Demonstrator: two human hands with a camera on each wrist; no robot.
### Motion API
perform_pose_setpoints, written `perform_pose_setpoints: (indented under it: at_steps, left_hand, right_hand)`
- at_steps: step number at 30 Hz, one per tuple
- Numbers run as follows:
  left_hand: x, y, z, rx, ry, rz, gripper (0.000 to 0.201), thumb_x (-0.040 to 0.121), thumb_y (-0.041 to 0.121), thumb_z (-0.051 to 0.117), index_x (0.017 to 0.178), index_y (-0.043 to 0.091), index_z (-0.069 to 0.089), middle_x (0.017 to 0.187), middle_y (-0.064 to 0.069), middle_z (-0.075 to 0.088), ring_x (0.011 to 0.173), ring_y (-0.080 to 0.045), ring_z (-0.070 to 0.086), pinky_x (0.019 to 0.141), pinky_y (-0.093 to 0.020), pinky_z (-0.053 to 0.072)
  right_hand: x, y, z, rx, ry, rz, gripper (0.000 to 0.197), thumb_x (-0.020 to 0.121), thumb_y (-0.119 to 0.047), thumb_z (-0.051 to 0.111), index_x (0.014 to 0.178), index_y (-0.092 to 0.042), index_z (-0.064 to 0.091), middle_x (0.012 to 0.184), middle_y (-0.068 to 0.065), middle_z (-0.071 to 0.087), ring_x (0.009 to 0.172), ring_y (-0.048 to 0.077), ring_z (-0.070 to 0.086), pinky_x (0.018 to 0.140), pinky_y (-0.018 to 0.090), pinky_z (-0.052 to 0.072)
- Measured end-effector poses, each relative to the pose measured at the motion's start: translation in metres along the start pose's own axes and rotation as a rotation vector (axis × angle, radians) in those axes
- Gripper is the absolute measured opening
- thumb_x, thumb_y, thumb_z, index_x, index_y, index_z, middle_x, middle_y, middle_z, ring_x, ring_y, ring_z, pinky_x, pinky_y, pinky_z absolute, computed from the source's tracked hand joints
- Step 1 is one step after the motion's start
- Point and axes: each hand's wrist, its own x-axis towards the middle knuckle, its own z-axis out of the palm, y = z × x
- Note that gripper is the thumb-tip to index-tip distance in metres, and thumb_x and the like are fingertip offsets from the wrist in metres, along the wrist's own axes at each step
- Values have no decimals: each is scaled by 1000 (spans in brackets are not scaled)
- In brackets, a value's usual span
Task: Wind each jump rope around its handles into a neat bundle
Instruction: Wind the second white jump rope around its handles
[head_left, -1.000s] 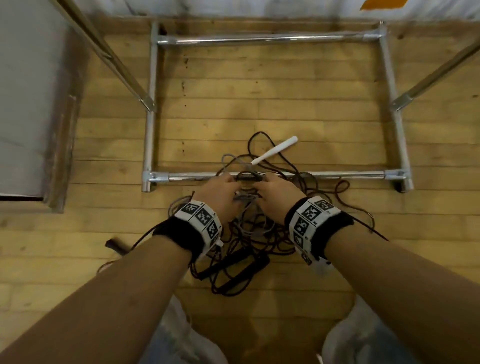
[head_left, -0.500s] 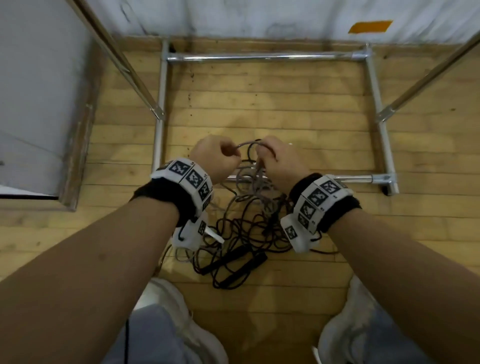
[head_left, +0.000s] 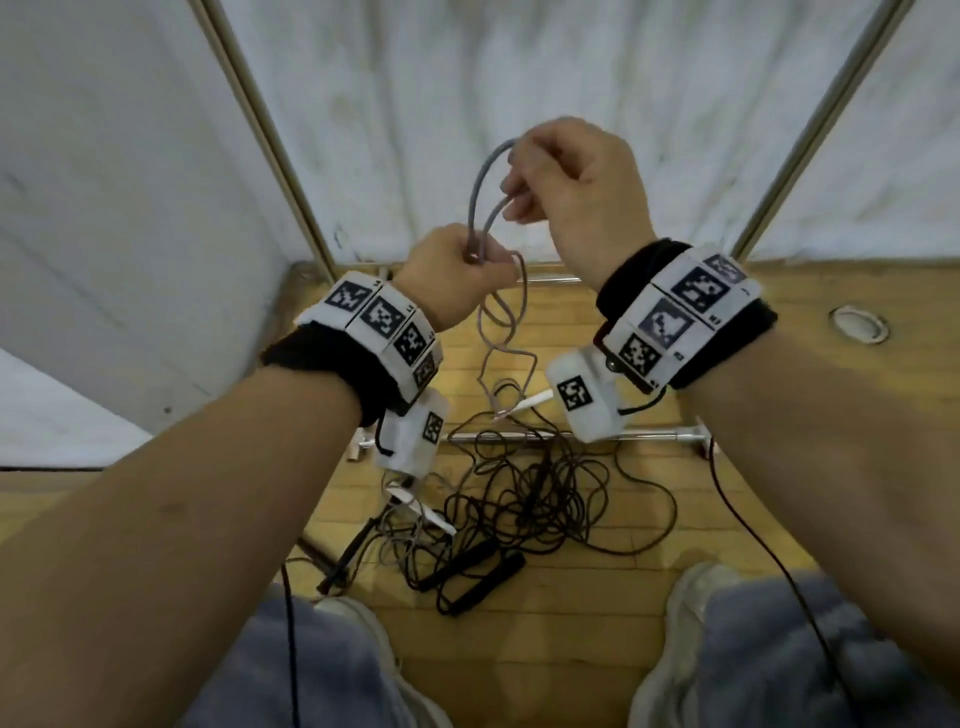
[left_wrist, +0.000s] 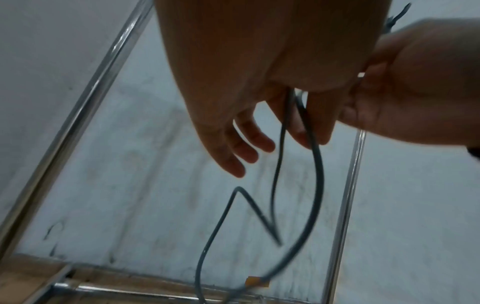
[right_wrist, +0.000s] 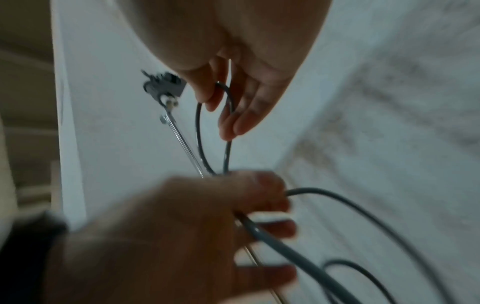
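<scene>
You are holding a grey rope (head_left: 480, 197) up in front of you with both hands. Your left hand (head_left: 452, 275) is gripping two strands of it, fingers (right_wrist: 262, 205) curled around them. Your right hand (head_left: 576, 192), higher up, is pinching the top of the loop, its fingers (right_wrist: 233, 121) closing on the cord. The rest of the rope is hanging down in kinks to the wooden floor (head_left: 779, 493), where its white handle (head_left: 535, 400) is lying. Below, black ropes (head_left: 535, 493) are lying in a tangled pile with black handles (head_left: 478, 571), between your shoes.
</scene>
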Motion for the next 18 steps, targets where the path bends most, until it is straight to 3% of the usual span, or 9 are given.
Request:
perform_pose_setpoints:
  at_steps: [2,4,7,9,11,13,15,18]
  left_hand:
    - [-9,17,-5,-45,34,42,19,86,15,66,71,23,58,77,4,63,68,-5,58,64,-12,45]
    - [-15,29,-9,-167,16,37,16,92,13,59,78,19,57,89,-5,66,75,-15,64,72,-24,52]
    - [-22,39,-10,-267,32,-5,19,99,18,49,82,13,57,82,-4,70,63,-17,68,66,-35,57]
    - [-23,37,-11,-269,72,-26,24,100,20,46,80,12,57,77,-4,69,60,-16,68,63,-34,57]
    - [-23,31,-11,-297,110,-58,25,100,18,46,79,11,57,75,-6,68,61,-16,67,64,-34,57]
    - [-21,26,-11,-345,143,-84,23,99,15,48,79,11,58,72,-7,67,61,-17,67,62,-33,58]
    - [-16,26,-11,-401,149,-85,21,97,13,50,79,11,59,69,-5,67,61,-18,66,59,-32,56]
    - [-10,27,-12,-471,141,-101,19,97,13,50,81,11,59,63,-1,68,58,-15,66,52,-26,53]
  right_hand:
    - [5,-27,-7,53,59,-42,16,91,-9,52,77,-15,59,74,5,63,60,15,64,63,29,55]
    - [9,-43,-13,72,91,-61,14,90,-10,53,79,-14,60,78,3,64,67,14,66,68,29,55]
    - [7,-44,-19,82,112,37,12,90,-12,55,82,-15,63,77,2,63,64,12,64,63,26,53]
    - [3,-32,-20,25,89,144,13,90,-15,57,101,-11,64,83,0,63,65,12,63,61,24,51]
    - [-2,-12,-21,-87,-37,293,46,87,-17,63,130,-10,48,109,3,61,89,14,63,78,29,51]
    - [-13,8,-18,-173,-255,449,65,82,-22,68,139,-12,39,132,5,52,116,18,52,96,33,41]
    - [-26,23,-11,-170,-440,520,52,80,-25,68,129,-13,53,130,4,57,118,16,51,89,29,38]
    - [-38,34,-1,-120,-468,429,24,82,-24,66,100,-7,68,105,7,69,97,14,60,78,27,42]
